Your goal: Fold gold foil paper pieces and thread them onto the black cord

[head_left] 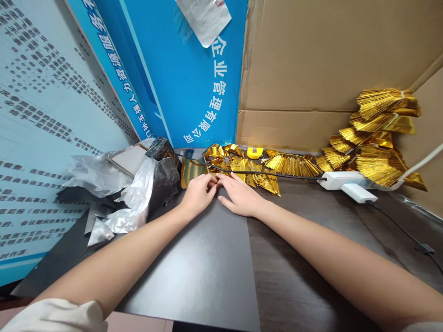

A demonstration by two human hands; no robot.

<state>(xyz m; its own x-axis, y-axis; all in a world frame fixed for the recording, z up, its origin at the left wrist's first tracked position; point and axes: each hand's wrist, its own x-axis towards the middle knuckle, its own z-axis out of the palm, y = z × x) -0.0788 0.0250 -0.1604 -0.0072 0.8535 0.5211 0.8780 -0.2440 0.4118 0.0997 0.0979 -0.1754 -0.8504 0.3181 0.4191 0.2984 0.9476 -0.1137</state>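
My left hand [199, 192] is curled, with thumb and fingertips pressed together over the far end of the dark grey board. Whatever it pinches, if anything, is hidden by the fingers. Opposite it, my right hand [240, 196] lies low with its fingers stretched toward the left fingertips and its thumb apart. The two hands nearly meet. Just beyond them lie folded gold foil paper pieces [238, 167] in a loose heap. A flat stack of gold foil sheets [192, 170] sits behind my left hand.
A black cable [287, 175] crosses behind my hands to a white power strip [341, 180]. Bundled gold foil fans [377, 133] pile up at right. A yellow tape measure [254, 152] lies at the back. Crumpled plastic bags [134, 184] stand left. Blue panel [194, 83] and cardboard [297, 69] wall the back.
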